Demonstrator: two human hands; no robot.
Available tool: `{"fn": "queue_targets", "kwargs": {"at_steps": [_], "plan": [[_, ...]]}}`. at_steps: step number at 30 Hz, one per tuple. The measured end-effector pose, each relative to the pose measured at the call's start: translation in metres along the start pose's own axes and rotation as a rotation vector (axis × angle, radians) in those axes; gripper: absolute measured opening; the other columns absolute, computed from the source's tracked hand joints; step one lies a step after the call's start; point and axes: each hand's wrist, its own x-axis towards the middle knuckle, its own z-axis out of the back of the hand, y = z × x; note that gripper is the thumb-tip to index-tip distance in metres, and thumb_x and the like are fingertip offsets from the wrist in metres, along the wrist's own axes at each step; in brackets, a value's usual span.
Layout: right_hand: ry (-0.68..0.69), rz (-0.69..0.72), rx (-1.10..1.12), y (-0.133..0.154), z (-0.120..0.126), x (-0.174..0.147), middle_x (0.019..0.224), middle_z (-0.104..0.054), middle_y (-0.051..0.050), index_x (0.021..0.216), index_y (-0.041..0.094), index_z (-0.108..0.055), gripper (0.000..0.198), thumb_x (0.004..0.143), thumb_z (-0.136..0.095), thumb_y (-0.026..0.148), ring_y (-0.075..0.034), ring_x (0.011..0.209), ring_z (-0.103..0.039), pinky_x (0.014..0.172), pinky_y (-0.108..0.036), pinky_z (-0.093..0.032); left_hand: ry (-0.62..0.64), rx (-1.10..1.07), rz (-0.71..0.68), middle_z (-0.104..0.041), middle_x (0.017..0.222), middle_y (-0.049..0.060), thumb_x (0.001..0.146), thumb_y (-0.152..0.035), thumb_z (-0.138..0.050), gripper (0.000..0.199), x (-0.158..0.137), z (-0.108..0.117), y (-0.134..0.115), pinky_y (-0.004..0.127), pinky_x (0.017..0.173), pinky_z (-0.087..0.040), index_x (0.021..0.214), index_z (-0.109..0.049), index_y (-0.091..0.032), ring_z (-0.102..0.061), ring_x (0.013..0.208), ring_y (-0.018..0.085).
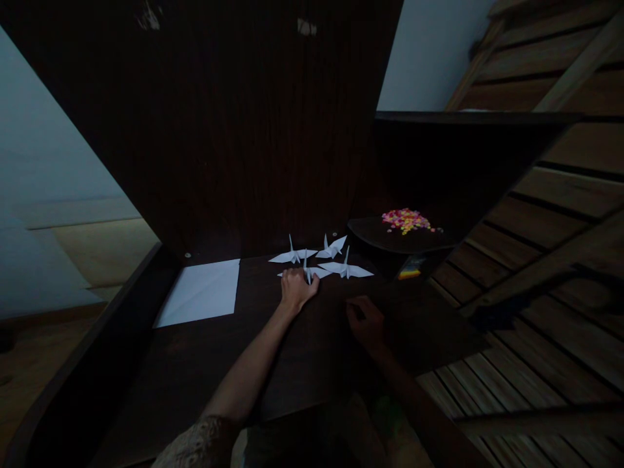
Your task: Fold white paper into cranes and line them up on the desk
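My left hand (296,290) reaches over the desk with its fingers and thumb around the front-left paper crane (319,273), hiding part of its body. Just behind it stands another white paper crane (293,254), wings spread. Farther right are a third paper crane (333,248), turned at an angle, and a front-right paper crane (346,268), its neck pointing up. My right hand (366,320) rests in shadow on the desk, right of and nearer than the cranes. Its fingers are loosely curled, and I see nothing in them.
A white sheet of paper (201,292) with faint creases lies on the desk's left side. On a rounded corner shelf (370,235) sits a pile of small pink and yellow pieces (407,221). Below is a yellow-edged item (409,273). A dark upright panel (263,130) closes off the back.
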Motion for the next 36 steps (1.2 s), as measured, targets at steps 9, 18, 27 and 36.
{"fn": "queue_targets", "kwargs": {"at_steps": [9,18,27,36], "plan": [[-0.015,0.017,0.008,0.002,0.001,0.000,0.074,-0.066,-0.005,0.081,0.019,-0.066,0.014,0.082,-0.053,0.014,-0.017,0.067,-0.063,0.061,-0.027,-0.052,-0.034,0.032,-0.057,-0.069,0.068,0.011,0.085,-0.037,-0.048,0.037,-0.006,-0.008,0.006,0.037,0.088,-0.039,0.066,-0.069,-0.014,-0.066,0.073,0.024],[-0.011,0.018,0.012,0.003,0.000,0.000,0.073,-0.065,-0.005,0.080,0.019,-0.067,0.016,0.081,-0.052,0.013,-0.017,0.066,-0.063,0.061,-0.027,-0.053,-0.053,0.053,-0.120,-0.069,0.068,0.013,0.087,-0.027,-0.046,0.034,-0.005,-0.023,0.015,0.036,0.083,-0.041,0.066,-0.071,-0.014,-0.065,0.072,0.024],[-0.018,0.047,-0.006,0.000,-0.001,-0.002,0.074,-0.065,-0.005,0.080,0.018,-0.065,0.014,0.082,-0.053,0.012,-0.016,0.067,-0.063,0.061,-0.027,-0.052,-0.034,0.047,-0.146,-0.070,0.070,0.013,0.086,-0.027,-0.047,0.033,0.003,-0.027,0.014,0.036,0.083,-0.040,0.068,-0.071,-0.014,-0.065,0.074,0.024],[-0.018,0.030,-0.010,0.001,0.000,-0.002,0.073,-0.065,-0.005,0.080,0.019,-0.065,0.015,0.082,-0.052,0.013,-0.016,0.067,-0.063,0.062,-0.028,-0.053,-0.003,0.059,-0.088,-0.071,0.073,0.015,0.088,-0.034,-0.044,0.039,0.007,-0.021,0.012,0.037,0.083,-0.039,0.072,-0.073,-0.012,-0.066,0.075,0.025]]}}
